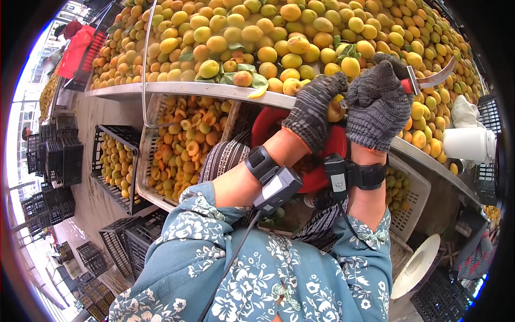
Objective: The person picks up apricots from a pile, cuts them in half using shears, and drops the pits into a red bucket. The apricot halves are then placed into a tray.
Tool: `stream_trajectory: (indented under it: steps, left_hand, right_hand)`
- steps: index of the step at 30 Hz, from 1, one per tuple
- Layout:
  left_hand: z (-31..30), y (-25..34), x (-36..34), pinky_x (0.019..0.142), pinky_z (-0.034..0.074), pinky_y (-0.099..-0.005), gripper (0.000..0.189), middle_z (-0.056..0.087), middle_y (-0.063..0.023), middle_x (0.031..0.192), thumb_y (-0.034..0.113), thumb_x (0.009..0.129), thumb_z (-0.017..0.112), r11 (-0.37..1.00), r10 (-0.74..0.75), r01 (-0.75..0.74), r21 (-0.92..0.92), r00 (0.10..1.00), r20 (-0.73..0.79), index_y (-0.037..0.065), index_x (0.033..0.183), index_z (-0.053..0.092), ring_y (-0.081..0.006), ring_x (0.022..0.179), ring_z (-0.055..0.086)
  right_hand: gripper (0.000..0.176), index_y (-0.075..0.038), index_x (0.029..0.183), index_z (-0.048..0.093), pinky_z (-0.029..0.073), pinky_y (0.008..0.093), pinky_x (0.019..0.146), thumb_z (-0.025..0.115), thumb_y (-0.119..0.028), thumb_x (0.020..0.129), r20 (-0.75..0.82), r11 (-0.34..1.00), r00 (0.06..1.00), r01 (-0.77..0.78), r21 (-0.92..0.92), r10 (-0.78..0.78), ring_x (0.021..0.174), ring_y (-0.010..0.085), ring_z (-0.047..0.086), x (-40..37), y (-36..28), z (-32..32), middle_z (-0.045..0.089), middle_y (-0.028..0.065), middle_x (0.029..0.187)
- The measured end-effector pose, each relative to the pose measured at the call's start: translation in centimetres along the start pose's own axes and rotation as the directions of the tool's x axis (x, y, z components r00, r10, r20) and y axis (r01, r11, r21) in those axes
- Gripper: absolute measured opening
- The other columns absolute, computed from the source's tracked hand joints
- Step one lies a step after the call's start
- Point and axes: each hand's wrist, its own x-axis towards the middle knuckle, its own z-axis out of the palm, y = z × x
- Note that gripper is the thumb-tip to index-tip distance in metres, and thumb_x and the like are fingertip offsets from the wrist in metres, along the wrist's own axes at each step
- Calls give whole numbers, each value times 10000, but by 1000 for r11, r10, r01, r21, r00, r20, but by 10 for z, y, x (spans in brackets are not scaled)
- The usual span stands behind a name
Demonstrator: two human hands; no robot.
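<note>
My left hand (316, 107), in a dark grey knit glove, has its fingers closed around an apricot (336, 111). Against it, on the right, is my right hand (377, 104), gloved alike and closed in a fist around a curved knife (437, 76). The hooked blade points out to the right, and a red part shows at the edge of the fist. A small shiny bit shows at the apricot, too small to name. Both hands are above the metal table rim (214, 90), in front of heaped apricots (289, 45). A red basin (263, 126) is partly hidden below them.
A pale crate (144, 172) with cut apricots stands below left, beside a black crate (134, 201) of fruit. To the right are a white bucket (466, 144) and another pale crate (416, 185). Cables run from devices on both wrists. A bent metal rod (145, 70) stands left.
</note>
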Motion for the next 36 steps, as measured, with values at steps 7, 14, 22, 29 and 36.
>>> stream_trajectory:
  steps: [7, 14, 22, 29, 36]
  left_hand:
    - [18, 1, -8, 714, 463, -318, 266, 599, -135, 913, 131, 833, 571, 933, -211, 221, -285, 975, 64, 2, 1062, 536, -224, 827, 583]
    - [21, 6, -4, 515, 414, -258, 246, 558, -37, 729, 264, 898, 550, 999, -42, 39, -24, 987, -152, 28, 968, 551, -137, 618, 515]
    - [16, 6, -10, 677, 461, -280, 247, 587, -128, 897, 154, 846, 587, 984, 70, -46, 170, 988, -135, 24, 1043, 510, -215, 831, 569]
    - [14, 19, 4, 596, 488, -251, 228, 600, -71, 852, 315, 906, 568, 197, -681, 497, -845, 690, 247, 98, 954, 520, -179, 741, 607]
    - [16, 0, -5, 611, 506, -306, 220, 614, -96, 834, 283, 884, 583, 983, -176, 174, -64, 984, -31, 79, 943, 528, -215, 728, 621]
  right_hand:
    - [222, 3, 977, 587, 331, 234, 431, 625, -187, 869, 106, 947, 983, -172, 273, 148, 445, 74, 373, 8, 4, -11, 436, -28, 546]
    - [206, -14, 967, 593, 318, 236, 425, 618, -194, 870, 111, 921, 972, -231, 314, 206, 443, 77, 374, 8, 6, -10, 443, -20, 541]
    - [201, -74, 859, 591, 253, 252, 441, 629, -272, 863, 79, 821, 931, -354, 449, 358, 428, 81, 271, 18, 16, -16, 343, -61, 514]
    - [183, -81, 844, 591, 244, 256, 456, 625, -261, 861, 115, 794, 941, -330, 510, 317, 442, 82, 260, 18, 23, -17, 316, -69, 530]
    - [160, -72, 856, 592, 263, 255, 445, 627, -228, 861, 134, 835, 952, -306, 457, 276, 434, 85, 284, 16, 18, -19, 345, -57, 521]
